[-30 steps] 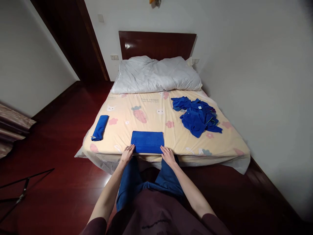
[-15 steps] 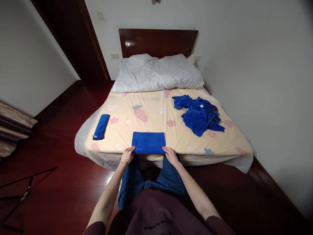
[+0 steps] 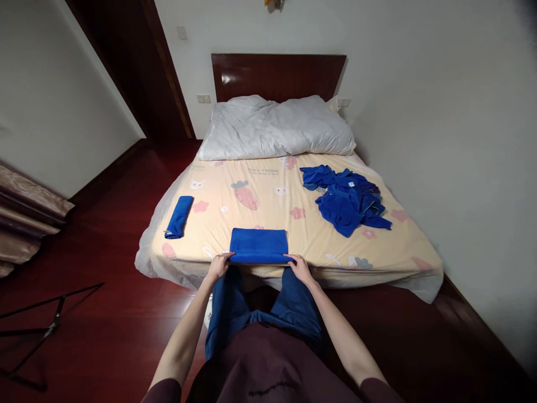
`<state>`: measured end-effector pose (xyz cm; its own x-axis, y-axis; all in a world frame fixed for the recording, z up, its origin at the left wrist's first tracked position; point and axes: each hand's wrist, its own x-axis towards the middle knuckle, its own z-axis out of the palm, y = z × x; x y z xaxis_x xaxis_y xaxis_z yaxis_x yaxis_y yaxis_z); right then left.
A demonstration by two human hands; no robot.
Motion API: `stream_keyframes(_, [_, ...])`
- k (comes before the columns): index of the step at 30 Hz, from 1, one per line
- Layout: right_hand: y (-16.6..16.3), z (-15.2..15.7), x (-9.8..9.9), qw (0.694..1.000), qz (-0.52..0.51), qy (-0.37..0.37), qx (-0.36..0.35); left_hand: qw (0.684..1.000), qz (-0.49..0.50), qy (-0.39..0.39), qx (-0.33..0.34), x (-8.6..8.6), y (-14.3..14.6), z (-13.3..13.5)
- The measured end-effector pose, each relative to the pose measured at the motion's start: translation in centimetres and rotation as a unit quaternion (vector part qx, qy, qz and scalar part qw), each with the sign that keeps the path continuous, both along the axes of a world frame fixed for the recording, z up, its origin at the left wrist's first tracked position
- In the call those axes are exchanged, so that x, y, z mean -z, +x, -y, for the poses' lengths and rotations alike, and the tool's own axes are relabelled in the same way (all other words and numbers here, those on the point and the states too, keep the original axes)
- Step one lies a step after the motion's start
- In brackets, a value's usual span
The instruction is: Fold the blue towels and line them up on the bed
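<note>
A folded blue towel (image 3: 259, 240) lies flat at the foot edge of the bed, straight in front of me. Along its near side runs a narrow turned-over strip. My left hand (image 3: 218, 266) pinches the strip's left end between thumb and fingers. At the other end, my right hand (image 3: 300, 268) grips the near right corner in the same way. Off to the left rests a second blue towel (image 3: 179, 217), rolled or folded into a compact bundle with a small pale tag at its near end. A loose heap of blue cloths (image 3: 346, 198) is spread on the right.
The bed (image 3: 268, 207) has a yellow sheet printed with carrots and flowers. A grey-white quilt (image 3: 277, 129) is bunched against the dark wooden headboard (image 3: 279, 75). A black metal stand (image 3: 52, 324) is on the floor at the left, below a curtain (image 3: 29, 218).
Both hands have closed on the ends of the towel's near strip, which now looks narrower and slightly raised. The whole view has shifted a little, so everything appears slightly further right.
</note>
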<state>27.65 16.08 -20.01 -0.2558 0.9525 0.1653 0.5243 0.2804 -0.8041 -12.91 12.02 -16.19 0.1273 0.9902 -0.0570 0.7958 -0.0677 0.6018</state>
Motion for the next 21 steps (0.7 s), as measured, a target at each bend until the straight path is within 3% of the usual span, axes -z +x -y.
stream_keyframes(8, [-1.1,-0.6,1.0,0.983,-0.122,-0.11,0.078,0.99,0.113,-0.012,-0.088,0.4,0.2,-0.2])
stream_keyframes(21, [-2.1,-1.2,0.4,0.971,-0.172,-0.134,0.101,0.988,0.065,-0.018,-0.137,0.9,0.7,-1.1])
